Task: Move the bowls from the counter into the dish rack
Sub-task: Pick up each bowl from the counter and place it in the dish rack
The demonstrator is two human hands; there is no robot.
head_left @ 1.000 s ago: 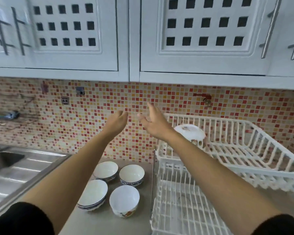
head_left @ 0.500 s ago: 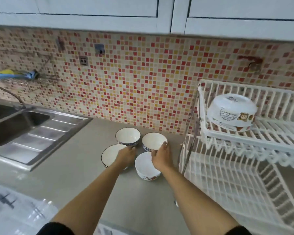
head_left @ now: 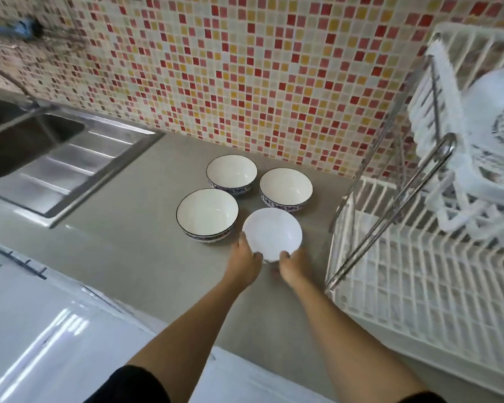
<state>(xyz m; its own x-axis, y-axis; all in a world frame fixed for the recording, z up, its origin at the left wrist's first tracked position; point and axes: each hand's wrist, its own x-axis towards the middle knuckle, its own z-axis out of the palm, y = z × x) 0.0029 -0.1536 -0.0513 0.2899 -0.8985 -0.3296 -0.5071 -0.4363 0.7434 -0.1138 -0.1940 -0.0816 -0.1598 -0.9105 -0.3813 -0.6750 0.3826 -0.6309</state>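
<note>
Several bowls stand close together on the grey counter (head_left: pixel 134 245). The nearest is a plain white bowl (head_left: pixel 271 233). My left hand (head_left: pixel 243 261) grips its near left rim and my right hand (head_left: pixel 293 266) its near right rim. Behind it sit three blue-patterned bowls: one at the left (head_left: pixel 207 214), one at the back (head_left: pixel 232 173), one at the right (head_left: pixel 285 188). The white two-tier dish rack (head_left: pixel 413 286) stands at the right. An upturned white bowl (head_left: pixel 498 112) lies on its upper tier.
A steel sink (head_left: pixel 26 141) with a ribbed drainboard lies at the left. A mosaic-tiled wall (head_left: pixel 245 68) runs behind the counter. The rack's chrome frame (head_left: pixel 390 210) rises just right of the bowls. A glossy white cabinet front (head_left: pixel 41 330) is below the counter edge.
My head has tilted down and come closer. Both hands dropped from the rack to the bowls, then closed on the near rim of the nearest white bowl.
</note>
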